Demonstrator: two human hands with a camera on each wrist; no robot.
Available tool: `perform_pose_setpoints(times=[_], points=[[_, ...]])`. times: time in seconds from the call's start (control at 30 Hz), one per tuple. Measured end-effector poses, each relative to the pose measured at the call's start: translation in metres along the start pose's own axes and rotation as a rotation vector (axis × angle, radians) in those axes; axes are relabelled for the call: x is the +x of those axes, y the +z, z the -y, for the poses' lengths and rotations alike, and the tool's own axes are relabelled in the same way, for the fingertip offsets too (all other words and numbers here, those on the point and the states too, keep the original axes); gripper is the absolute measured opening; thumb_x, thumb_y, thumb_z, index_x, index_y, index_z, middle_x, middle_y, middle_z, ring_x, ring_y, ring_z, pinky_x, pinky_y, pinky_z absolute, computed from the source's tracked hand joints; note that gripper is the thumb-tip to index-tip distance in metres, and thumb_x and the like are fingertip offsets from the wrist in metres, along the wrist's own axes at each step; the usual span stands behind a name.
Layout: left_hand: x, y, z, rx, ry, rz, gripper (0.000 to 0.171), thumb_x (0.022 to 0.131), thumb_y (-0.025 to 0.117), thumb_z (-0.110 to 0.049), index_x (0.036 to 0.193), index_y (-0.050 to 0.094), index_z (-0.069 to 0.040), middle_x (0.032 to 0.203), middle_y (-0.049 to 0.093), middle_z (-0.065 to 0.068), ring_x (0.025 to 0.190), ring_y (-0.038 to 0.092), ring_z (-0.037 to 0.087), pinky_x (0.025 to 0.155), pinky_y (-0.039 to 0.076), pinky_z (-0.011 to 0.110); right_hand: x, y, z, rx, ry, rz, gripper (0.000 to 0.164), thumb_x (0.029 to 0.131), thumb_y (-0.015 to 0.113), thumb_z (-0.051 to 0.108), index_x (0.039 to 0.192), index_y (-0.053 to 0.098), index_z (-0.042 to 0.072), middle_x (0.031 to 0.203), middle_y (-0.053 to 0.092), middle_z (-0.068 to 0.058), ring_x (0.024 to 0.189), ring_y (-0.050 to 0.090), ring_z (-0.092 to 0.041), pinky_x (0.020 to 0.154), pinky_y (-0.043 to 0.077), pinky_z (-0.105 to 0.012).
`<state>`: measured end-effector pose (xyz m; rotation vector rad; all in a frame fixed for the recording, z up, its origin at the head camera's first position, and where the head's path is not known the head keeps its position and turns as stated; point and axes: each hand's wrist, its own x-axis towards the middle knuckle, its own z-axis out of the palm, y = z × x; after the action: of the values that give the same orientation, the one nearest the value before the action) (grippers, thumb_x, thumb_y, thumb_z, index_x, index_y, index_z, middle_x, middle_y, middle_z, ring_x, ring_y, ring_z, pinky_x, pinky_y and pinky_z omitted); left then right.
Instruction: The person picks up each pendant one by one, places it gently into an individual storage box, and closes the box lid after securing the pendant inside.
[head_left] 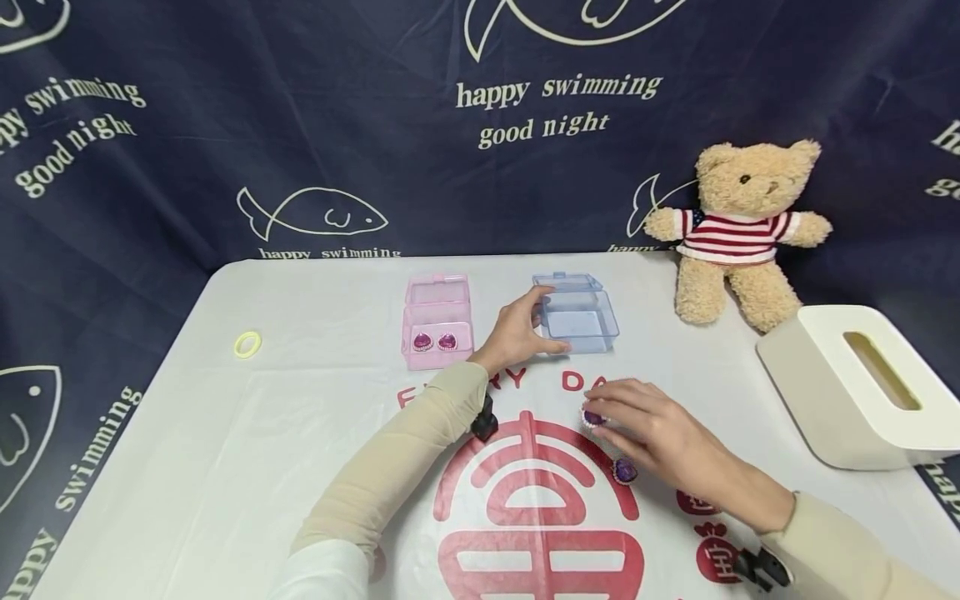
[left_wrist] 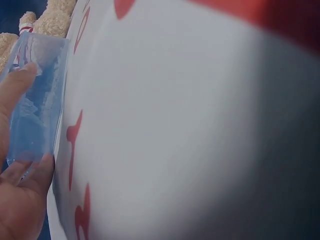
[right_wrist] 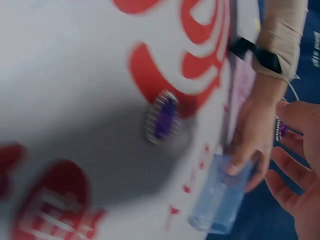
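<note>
My left hand (head_left: pixel 513 335) grips the left side of an open, clear blue plastic box (head_left: pixel 581 323), thumb at the near side and fingers at the far side. The left wrist view also shows the blue box (left_wrist: pixel 32 130) between thumb and fingers. Over the cloth, my right hand (head_left: pixel 667 435) pinches a purple gem (head_left: pixel 592 418) with a pale beaded edge; the right wrist view shows this gem (right_wrist: pixel 281 131) partly hidden by the fingers. Below that hand, a second purple gem (head_left: pixel 624 472) lies on the cloth. An open pink box (head_left: pixel 437 313) holds two purple-pink gems (head_left: pixel 447 342) side by side.
A yellow ring (head_left: pixel 247 345) lies on the left of the white cloth (head_left: pixel 225 450). A teddy bear (head_left: pixel 738 225) in a striped shirt sits at the back right. A white and beige tissue box (head_left: pixel 817 400) stands at the right edge. Behind hangs a dark blue printed curtain (head_left: pixel 420 150).
</note>
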<state>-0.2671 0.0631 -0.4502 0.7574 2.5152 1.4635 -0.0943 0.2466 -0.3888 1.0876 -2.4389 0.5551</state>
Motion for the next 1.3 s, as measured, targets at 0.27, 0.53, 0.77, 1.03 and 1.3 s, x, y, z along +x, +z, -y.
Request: perform_pose_setpoints(times=[0.27, 0.53, 0.77, 1.03, 1.3], points=[[0.002, 0.002, 0.002, -0.011, 0.0, -0.001, 0.09, 0.065, 0.091, -0.021, 0.142, 0.043, -0.013, 0.135, 0.055, 0.012, 0.12, 0.058, 0.023, 0.099, 0.049, 0.027, 0.027, -0.014, -0.015, -0.005, 0.055, -0.059, 0.038, 0.097, 0.055, 0.038, 0.104, 0.072, 0.004, 0.106, 0.07, -0.008, 0.1, 0.064, -0.023, 0.095, 0.046, -0.018], [0.001, 0.005, 0.0, -0.005, -0.006, 0.02, 0.09, 0.066, 0.09, -0.023, 0.142, 0.043, -0.013, 0.138, 0.053, 0.012, 0.122, 0.057, 0.024, 0.099, 0.049, 0.027, 0.044, -0.012, -0.034, -0.009, 0.121, -0.061, 0.031, 0.074, 0.081, 0.006, 0.103, 0.072, 0.004, 0.102, 0.072, -0.008, 0.098, 0.067, -0.024, 0.087, 0.053, -0.029], [0.002, 0.0, 0.002, 0.002, -0.016, 0.017, 0.09, 0.066, 0.091, -0.023, 0.142, 0.043, -0.015, 0.137, 0.053, 0.012, 0.12, 0.058, 0.024, 0.096, 0.051, 0.026, 0.058, -0.004, -0.056, 0.008, 0.184, -0.057, 0.029, 0.075, 0.08, 0.003, 0.103, 0.071, 0.001, 0.102, 0.071, -0.015, 0.094, 0.069, -0.031, 0.077, 0.056, -0.048], [0.002, -0.001, 0.002, 0.021, -0.012, 0.022, 0.09, 0.065, 0.091, -0.026, 0.141, 0.043, -0.016, 0.134, 0.055, 0.009, 0.114, 0.06, 0.023, 0.093, 0.052, 0.029, 0.069, 0.01, -0.085, 0.03, 0.278, -0.006, 0.024, 0.081, 0.076, 0.005, 0.104, 0.07, 0.0, 0.103, 0.071, -0.016, 0.093, 0.069, -0.032, 0.073, 0.058, -0.045], [0.002, -0.002, 0.002, 0.031, -0.017, 0.016, 0.089, 0.065, 0.091, -0.027, 0.14, 0.045, -0.018, 0.138, 0.054, 0.007, 0.115, 0.06, 0.023, 0.092, 0.052, 0.026, 0.083, 0.029, -0.103, 0.115, 0.337, 0.094, 0.023, 0.082, 0.074, 0.004, 0.104, 0.071, -0.001, 0.1, 0.072, -0.015, 0.091, 0.068, -0.032, 0.076, 0.057, -0.046]])
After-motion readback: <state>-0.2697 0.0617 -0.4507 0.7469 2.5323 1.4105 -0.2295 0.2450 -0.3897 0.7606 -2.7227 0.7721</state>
